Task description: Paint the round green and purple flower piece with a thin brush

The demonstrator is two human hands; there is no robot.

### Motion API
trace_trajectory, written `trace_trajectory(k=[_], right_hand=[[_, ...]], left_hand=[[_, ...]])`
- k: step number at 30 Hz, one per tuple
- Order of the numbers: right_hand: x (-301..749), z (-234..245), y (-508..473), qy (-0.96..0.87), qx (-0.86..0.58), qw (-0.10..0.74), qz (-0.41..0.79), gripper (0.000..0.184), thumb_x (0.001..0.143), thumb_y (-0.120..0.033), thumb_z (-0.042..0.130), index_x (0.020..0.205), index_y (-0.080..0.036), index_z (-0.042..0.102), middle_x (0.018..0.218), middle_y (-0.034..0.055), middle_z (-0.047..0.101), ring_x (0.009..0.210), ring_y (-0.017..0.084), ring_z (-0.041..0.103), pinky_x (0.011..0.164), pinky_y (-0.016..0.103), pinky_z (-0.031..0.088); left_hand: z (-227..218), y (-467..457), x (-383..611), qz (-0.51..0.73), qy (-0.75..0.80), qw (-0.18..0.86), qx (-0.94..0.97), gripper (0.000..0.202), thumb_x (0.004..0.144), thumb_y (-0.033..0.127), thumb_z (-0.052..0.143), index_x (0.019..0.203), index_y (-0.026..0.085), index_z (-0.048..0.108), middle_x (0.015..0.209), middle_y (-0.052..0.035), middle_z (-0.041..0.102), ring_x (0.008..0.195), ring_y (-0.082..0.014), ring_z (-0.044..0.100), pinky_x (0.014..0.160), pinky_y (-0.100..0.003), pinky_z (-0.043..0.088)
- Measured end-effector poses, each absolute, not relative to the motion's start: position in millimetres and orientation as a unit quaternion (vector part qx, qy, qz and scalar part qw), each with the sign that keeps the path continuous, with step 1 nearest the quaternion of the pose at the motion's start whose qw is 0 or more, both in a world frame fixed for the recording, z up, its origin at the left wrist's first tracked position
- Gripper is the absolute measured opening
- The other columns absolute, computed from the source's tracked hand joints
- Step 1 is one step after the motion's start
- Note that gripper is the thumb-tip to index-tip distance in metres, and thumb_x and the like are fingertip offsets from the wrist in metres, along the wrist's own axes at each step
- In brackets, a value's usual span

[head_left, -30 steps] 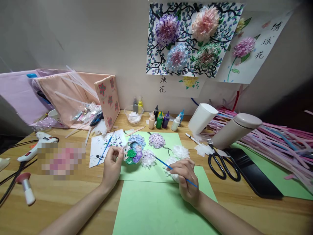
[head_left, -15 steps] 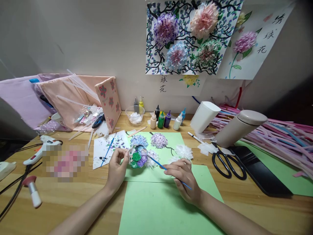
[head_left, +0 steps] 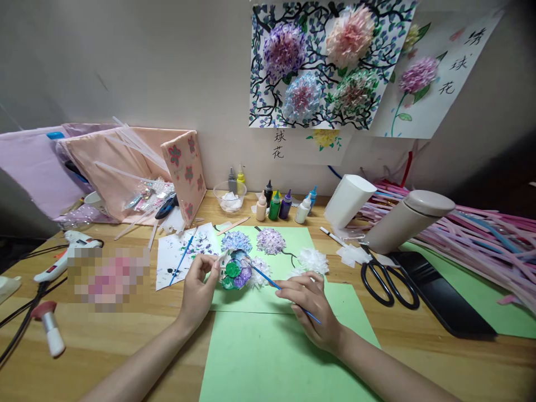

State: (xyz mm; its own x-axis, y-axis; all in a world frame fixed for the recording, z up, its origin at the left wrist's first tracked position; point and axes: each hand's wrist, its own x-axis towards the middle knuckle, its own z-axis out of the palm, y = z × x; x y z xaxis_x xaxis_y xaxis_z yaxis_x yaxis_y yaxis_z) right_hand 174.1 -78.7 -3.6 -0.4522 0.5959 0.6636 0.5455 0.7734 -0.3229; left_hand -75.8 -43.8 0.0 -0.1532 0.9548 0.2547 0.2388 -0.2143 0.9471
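Note:
My left hand (head_left: 200, 285) pinches the rim of a paint palette (head_left: 235, 270) with round wells of green, purple and blue paint, held tilted above the green paper (head_left: 268, 346). Between the fingers of my right hand (head_left: 310, 301) is a thin blue paintbrush (head_left: 268, 278), its tip at the upper right wells of the palette. Behind the palette, a blue paper flower (head_left: 235, 241), a lilac paper flower (head_left: 271, 240) and a white paper flower (head_left: 312, 261) lie on green paper. A pale purple flower is partly hidden by the palette.
Several paint bottles (head_left: 285, 205) and a clear bowl (head_left: 230, 196) stand along the wall. At right are black scissors (head_left: 389, 285), a phone (head_left: 444, 296) and a tumbler (head_left: 408, 220). A glue gun (head_left: 62, 257) and a makeup brush (head_left: 52, 329) lie at left, near a paint-spotted sheet (head_left: 167, 262).
The whole view has shifted slightly. The brush tip stays at the palette's upper right, and both hands keep their holds with little movement.

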Motion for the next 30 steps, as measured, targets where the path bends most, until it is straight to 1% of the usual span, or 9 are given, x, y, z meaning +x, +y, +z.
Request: trace_trajectory(k=[3,6,10,14,21,26,30], right_hand=[[175,-5,-79,-0.85,-0.332,0.407,0.033,0.025,0.092,-0.021,0.033,0.11,-0.025,0.049,0.105,0.0029,0.068,0.09,0.018,0.058,0.086,0.038,0.029],[176,-7,-79,-0.836,-0.339,0.429,0.05,0.023,0.092,-0.022,0.032,0.107,-0.024,0.049,0.102,0.0041,0.067,0.09,0.019,0.057,0.084,0.038,0.03],[176,-10,-78,-0.794,-0.377,0.469,0.092,0.019,0.091,-0.019,0.032,0.1,-0.023,0.049,0.092,0.0038,0.064,0.087,0.018,0.058,0.082,0.037,0.031],[176,-11,-77,-0.774,-0.386,0.49,0.112,0.02,0.092,-0.018,0.03,0.094,-0.023,0.049,0.083,0.002,0.062,0.083,0.018,0.057,0.082,0.038,0.031],[174,-11,-77,-0.783,-0.389,0.475,0.099,0.019,0.091,-0.017,0.032,0.094,-0.022,0.05,0.083,0.0015,0.063,0.083,0.017,0.058,0.083,0.038,0.03],[175,-10,-78,-0.789,-0.359,0.491,0.082,0.019,0.09,-0.015,0.032,0.095,-0.022,0.049,0.084,0.0015,0.063,0.082,0.017,0.057,0.082,0.037,0.03],[174,-9,-77,-0.802,-0.366,0.464,0.082,0.02,0.089,-0.012,0.034,0.096,-0.022,0.05,0.086,0.0017,0.063,0.082,0.017,0.057,0.083,0.037,0.029]], left_hand=[[0,-44,-76,0.544,0.533,0.33,0.559,0.022,0.081,0.039,0.055,0.072,0.02,0.048,0.069,0.0007,0.053,0.062,-0.0128,0.05,0.055,-0.023,0.039],[0,-42,-76,0.549,0.541,0.324,0.549,0.024,0.081,0.041,0.055,0.072,0.02,0.048,0.068,0.0013,0.051,0.062,-0.0129,0.049,0.056,-0.023,0.039],[-1,-37,-78,0.57,0.57,0.312,0.502,0.026,0.08,0.044,0.055,0.071,0.02,0.047,0.064,0.0029,0.047,0.06,-0.0128,0.046,0.056,-0.023,0.039],[-2,-32,-80,0.579,0.585,0.303,0.481,0.026,0.079,0.043,0.056,0.069,0.021,0.047,0.063,0.0032,0.045,0.06,-0.0131,0.045,0.057,-0.024,0.039],[-3,-33,-78,0.581,0.574,0.314,0.484,0.024,0.08,0.041,0.055,0.071,0.02,0.047,0.065,0.003,0.046,0.062,-0.0131,0.045,0.059,-0.023,0.039],[-3,-34,-79,0.58,0.577,0.32,0.477,0.025,0.079,0.041,0.055,0.071,0.02,0.047,0.065,0.0033,0.046,0.062,-0.0124,0.045,0.059,-0.022,0.038],[-3,-34,-79,0.582,0.573,0.326,0.477,0.025,0.079,0.042,0.056,0.072,0.02,0.047,0.066,0.0033,0.046,0.062,-0.0123,0.044,0.058,-0.022,0.038]])
